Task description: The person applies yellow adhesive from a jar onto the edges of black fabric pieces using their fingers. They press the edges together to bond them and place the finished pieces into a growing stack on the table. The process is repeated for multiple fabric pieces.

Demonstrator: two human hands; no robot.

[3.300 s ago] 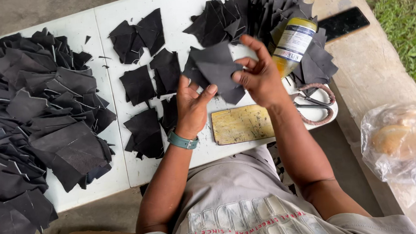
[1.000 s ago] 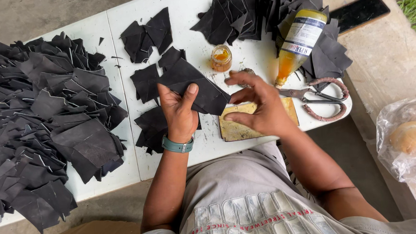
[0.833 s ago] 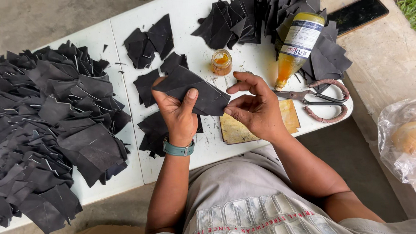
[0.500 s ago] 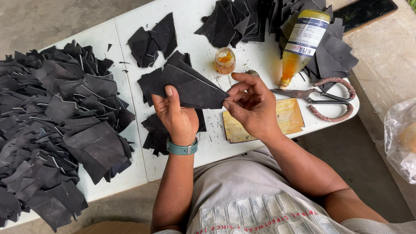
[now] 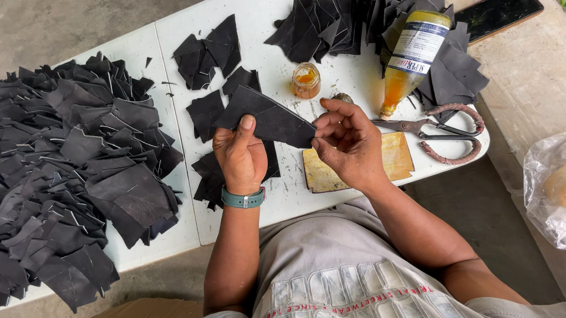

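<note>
My left hand and my right hand both grip one black leather piece, folded flat, just above the white table. The left thumb presses on its top face; the right fingers pinch its right corner. A green wristband sits on my left wrist. Under the right hand lies a yellowish glue-stained board. A small jar of amber glue stands just beyond the piece.
A big heap of black pieces covers the left of the table; smaller piles lie at the middle and far right. A bottle of amber glue, scissors, a phone and a plastic bag sit to the right.
Both hands lowered the black piece from over the right pile toward the table's middle. The right hand shifted from the board to pinching the piece's right corner.
</note>
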